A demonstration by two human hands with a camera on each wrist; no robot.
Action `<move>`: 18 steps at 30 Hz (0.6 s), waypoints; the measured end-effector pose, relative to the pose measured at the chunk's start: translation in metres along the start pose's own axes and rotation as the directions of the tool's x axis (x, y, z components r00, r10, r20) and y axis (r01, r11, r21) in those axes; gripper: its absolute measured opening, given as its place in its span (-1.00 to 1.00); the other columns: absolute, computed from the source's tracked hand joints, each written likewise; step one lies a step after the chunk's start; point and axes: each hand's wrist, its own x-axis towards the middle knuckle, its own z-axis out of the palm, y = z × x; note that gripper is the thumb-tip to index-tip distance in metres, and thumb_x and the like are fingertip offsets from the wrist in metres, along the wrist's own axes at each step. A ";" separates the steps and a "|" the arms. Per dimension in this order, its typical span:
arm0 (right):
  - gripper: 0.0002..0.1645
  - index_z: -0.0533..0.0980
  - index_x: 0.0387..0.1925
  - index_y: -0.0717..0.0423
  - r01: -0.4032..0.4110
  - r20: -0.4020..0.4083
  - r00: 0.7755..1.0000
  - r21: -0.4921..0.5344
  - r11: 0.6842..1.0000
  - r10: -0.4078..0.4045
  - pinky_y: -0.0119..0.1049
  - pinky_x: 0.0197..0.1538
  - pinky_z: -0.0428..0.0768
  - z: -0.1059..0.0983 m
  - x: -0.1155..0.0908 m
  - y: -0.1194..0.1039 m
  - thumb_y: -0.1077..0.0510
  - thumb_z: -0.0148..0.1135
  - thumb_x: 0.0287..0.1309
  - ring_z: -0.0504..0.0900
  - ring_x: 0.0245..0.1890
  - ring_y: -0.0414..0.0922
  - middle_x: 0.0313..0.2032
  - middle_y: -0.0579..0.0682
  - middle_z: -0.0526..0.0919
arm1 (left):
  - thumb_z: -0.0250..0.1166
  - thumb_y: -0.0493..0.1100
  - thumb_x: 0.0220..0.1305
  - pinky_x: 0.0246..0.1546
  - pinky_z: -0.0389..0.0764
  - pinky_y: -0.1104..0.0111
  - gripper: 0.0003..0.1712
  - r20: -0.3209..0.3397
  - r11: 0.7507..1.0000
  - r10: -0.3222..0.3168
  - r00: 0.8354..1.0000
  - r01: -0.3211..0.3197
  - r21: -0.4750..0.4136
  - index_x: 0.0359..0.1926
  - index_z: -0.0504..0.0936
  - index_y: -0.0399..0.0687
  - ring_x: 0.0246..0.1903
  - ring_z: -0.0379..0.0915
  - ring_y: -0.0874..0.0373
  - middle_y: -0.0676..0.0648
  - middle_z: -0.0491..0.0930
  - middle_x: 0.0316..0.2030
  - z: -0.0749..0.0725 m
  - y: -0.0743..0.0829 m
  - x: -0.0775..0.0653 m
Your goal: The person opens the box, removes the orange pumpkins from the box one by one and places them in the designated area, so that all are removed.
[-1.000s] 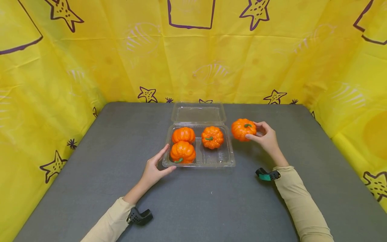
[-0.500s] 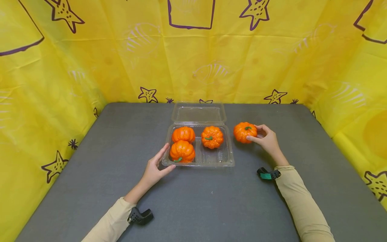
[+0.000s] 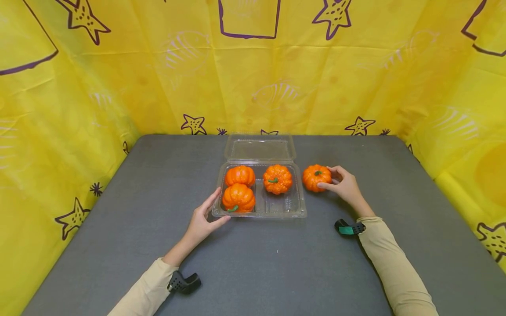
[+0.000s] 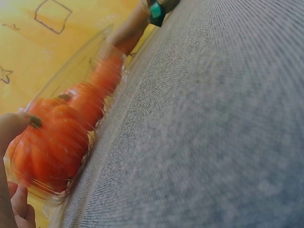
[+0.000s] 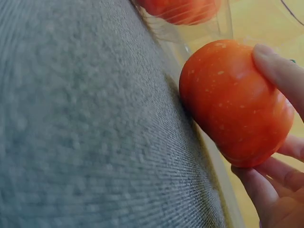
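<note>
A clear plastic clamshell container [image 3: 278, 210] sits with its lid [image 3: 260, 148] folded back. Two orange toy pumpkins lie in its left half, the front pumpkin [image 3: 238, 198] and the rear pumpkin [image 3: 240, 175]; a third, bumpier pumpkin [image 3: 277, 179] is in the right half, towards the back. My left hand [image 3: 199, 224] rests at the container's front left corner, thumb and fingers spread along the edges. Just right of the container, my right hand [image 3: 343, 186] holds a fourth pumpkin [image 3: 312, 179] between thumb and fingers. That pumpkin [image 5: 228, 104] is low at the grey tabletop in the right wrist view.
The grey table [image 3: 253, 272] runs back to a yellow printed cloth [image 3: 253, 79] that also hangs on both sides. Black bands sit at both wrists, the right band [image 3: 349, 228] with a green patch.
The pumpkin in my right hand has come down towards the table and ends close beside the container's right edge. My left hand and the container stay in place.
</note>
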 end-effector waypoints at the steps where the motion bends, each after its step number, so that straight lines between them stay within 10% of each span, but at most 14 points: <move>1: -0.41 0.37 -0.14 0.40 0.005 0.002 1.000 -0.006 1.000 -0.005 -0.33 -0.01 0.43 0.001 0.000 0.000 0.19 0.44 -0.18 0.42 0.01 0.08 0.06 0.27 0.40 | 0.33 -0.59 -0.18 0.15 0.12 0.45 -0.16 -0.001 1.000 0.000 1.000 0.000 -0.001 0.18 0.14 -0.59 0.17 0.06 -0.22 -0.44 0.15 0.18 0.000 0.000 0.000; 12: -0.38 0.35 -0.10 0.39 -0.006 -0.002 1.000 -0.014 1.000 0.006 -0.41 -0.02 0.43 0.002 0.000 0.003 0.17 0.43 -0.17 0.41 0.00 0.09 0.06 0.27 0.40 | 0.33 -0.59 -0.18 0.14 0.13 0.23 -0.16 0.000 1.000 0.009 1.000 -0.009 0.011 0.17 0.16 -0.59 0.16 0.09 -0.22 -0.44 0.17 0.17 0.000 -0.001 0.000; 18: -0.26 0.24 0.10 0.36 -0.045 0.055 0.997 -0.079 0.996 0.050 -0.14 0.00 0.42 -0.001 0.001 0.002 0.13 0.35 -0.05 0.44 -0.06 0.14 -0.03 0.29 0.39 | 0.34 -0.59 -0.19 0.15 0.13 0.28 -0.16 -0.003 1.000 0.005 1.000 -0.005 0.009 0.18 0.15 -0.58 0.16 0.09 -0.23 -0.44 0.17 0.16 0.000 -0.001 0.000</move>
